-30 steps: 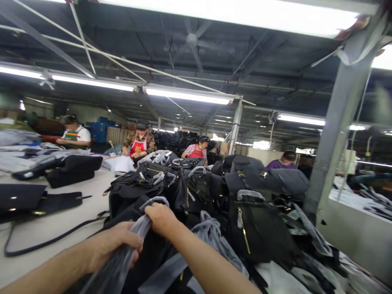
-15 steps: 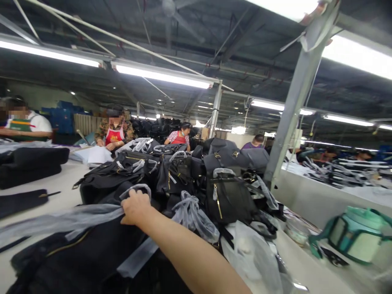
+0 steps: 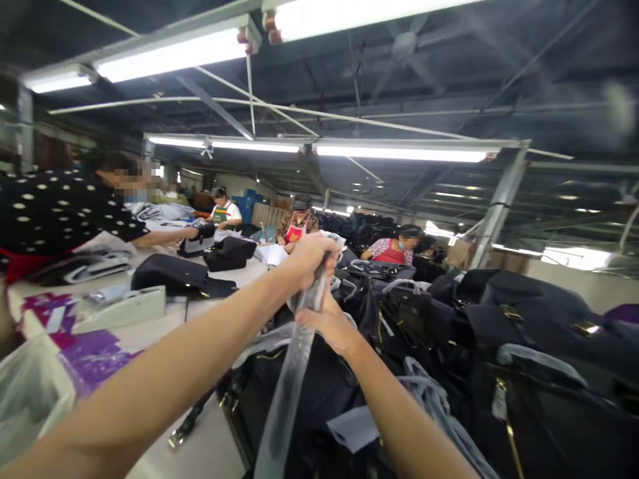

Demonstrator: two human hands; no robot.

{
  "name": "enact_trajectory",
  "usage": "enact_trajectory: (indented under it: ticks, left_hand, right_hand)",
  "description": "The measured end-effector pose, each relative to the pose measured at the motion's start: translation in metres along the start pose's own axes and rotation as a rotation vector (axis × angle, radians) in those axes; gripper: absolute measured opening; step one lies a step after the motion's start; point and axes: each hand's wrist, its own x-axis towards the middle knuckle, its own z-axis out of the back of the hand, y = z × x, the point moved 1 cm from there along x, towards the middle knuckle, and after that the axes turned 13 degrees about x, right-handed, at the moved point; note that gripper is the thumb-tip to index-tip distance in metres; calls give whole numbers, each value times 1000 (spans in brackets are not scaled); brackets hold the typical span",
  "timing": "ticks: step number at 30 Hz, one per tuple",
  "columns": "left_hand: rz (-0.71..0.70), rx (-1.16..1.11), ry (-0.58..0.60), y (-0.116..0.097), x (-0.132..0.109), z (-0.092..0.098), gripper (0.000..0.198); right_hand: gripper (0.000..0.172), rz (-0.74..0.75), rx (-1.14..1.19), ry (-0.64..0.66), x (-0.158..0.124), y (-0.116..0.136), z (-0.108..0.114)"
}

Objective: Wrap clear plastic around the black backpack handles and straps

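Both hands meet in the middle of the view on a strap in a translucent wrap (image 3: 287, 399), which hangs down toward me. My left hand (image 3: 313, 258) is closed round its upper end. Just below, my right hand (image 3: 329, 321) grips the same strap, thumb across its front and the other fingers mostly hidden behind. Under the hands lies a black bag (image 3: 319, 386) with a gold zip. A loose piece of pale wrapping (image 3: 354, 428) lies on it by my right forearm.
Black backpacks (image 3: 539, 332) with gold hardware are heaped to the right. Black bag pieces (image 3: 170, 276) and purple plastic packets (image 3: 97, 356) lie on the pale table (image 3: 164, 452). A co-worker in a polka-dot top (image 3: 64, 206) leans in at left; other people work across the table.
My view has swung left. My left hand has come in and holds the wrapped strap. The right hand, seen alone before on the wrapping, now grips beneath it.
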Motion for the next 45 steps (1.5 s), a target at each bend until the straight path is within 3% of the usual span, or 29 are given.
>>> enact_trajectory:
  ticks: [3, 5, 7, 9, 12, 14, 16, 20, 22, 24, 28, 33, 37, 41, 45]
  left_hand:
    - [60, -22, 27, 18, 18, -23, 22]
    - [109, -18, 150, 26, 22, -17, 17]
    - [124, 155, 351, 34, 25, 2, 18]
    - [95, 463, 448, 48, 29, 22, 34]
    - [19, 782, 302, 87, 38, 33, 30]
    - [-47, 909, 282, 120, 42, 20, 16]
    - [-111, 1018, 314, 151, 45, -1, 13]
    - [-194, 1154, 385, 186, 55, -29, 7]
    - [-176, 1162, 421, 192, 65, -30, 6]
    - [-118, 1131, 470, 194, 76, -24, 8]
    - [-15, 1033, 589, 192, 88, -7, 25]
    - [-61, 1009, 695, 179, 82, 0, 21]
    - [-245, 1110, 531, 175, 70, -5, 31]
    - [-364, 1192, 330, 178, 55, -17, 11]
    - [-430, 1239, 351, 177, 43, -24, 14]
  right_hand:
    - [75, -106, 120, -249, -13, -17, 7]
    - [48, -225, 186, -349, -23, -14, 20]
    - [47, -281, 214, -372, -34, -2, 37]
    - [49, -319, 204, -409, -50, 9, 56]
    - [54, -485, 178, -534, -79, 5, 82]
    - [53, -544, 147, -602, -97, -13, 94]
    - [46, -572, 90, -629, -109, -36, 102]
    - [21, -685, -48, -618, -115, -63, 106]
    - [13, -747, -80, -609, -112, -63, 108]
    - [15, -792, -100, -605, -109, -62, 113]
    - [7, -864, -155, -588, -103, -70, 125]
    - [29, -958, -141, -647, -96, -77, 121]
    - [29, -948, -85, -728, -89, -67, 105]
    - [15, -818, -26, -743, -76, -61, 85]
    - [27, -714, 39, -772, -48, -70, 72]
